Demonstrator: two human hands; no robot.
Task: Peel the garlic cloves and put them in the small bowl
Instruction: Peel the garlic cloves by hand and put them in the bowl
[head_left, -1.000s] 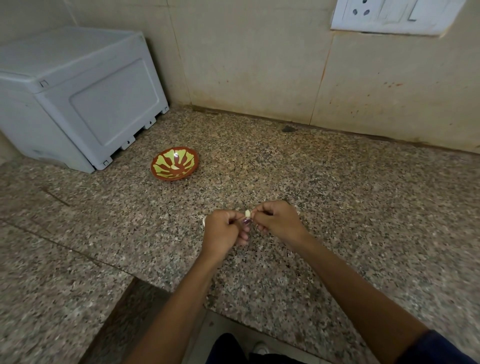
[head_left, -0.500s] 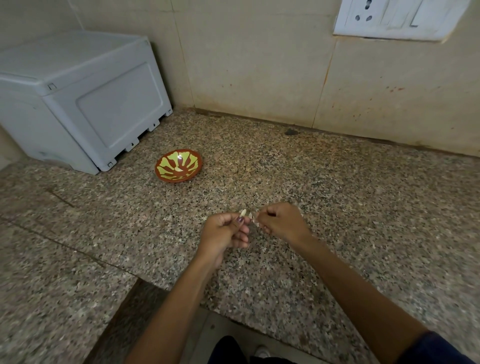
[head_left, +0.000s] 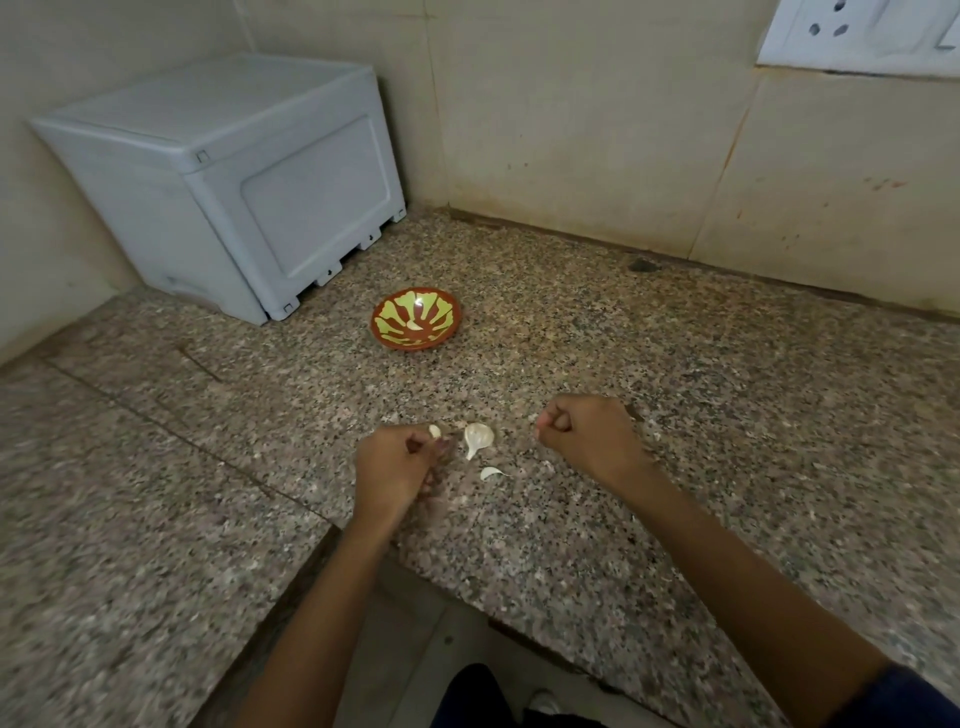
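Garlic clove (head_left: 434, 431) is pinched at the fingertips of the left hand (head_left: 397, 470), just above the granite counter (head_left: 701, 493); only its pale tip shows past the curled fingers.

Positions are given relative to the small bowl (head_left: 415, 318).

1. Left hand: nearer the viewer than the small bowl and almost directly in line with it. Fingers curled, gripping the garlic clove.
2. Right hand (head_left: 587, 439): nearer than the small bowl and to its right, apart from the left hand. Fingers curled into a loose fist with thumb against forefinger; whether a scrap of skin is pinched there cannot be told.
3. Peel pieces: a larger white husk (head_left: 477, 436) lies on the counter between the two hands, on the near side of the small bowl. A smaller white sliver (head_left: 489, 473) lies nearer still, just beside the husk.
4. Small bowl: red-brown with yellow-green pattern, upright on the counter, well apart from both hands. One pale item (head_left: 414, 326) rests inside, probably a peeled clove.
5. Grey plastic box (head_left: 234, 176): beyond the small bowl and to its left, in the wall corner.
6. Socket plate (head_left: 857, 36): on the wall, far beyond the small bowl and to its right.
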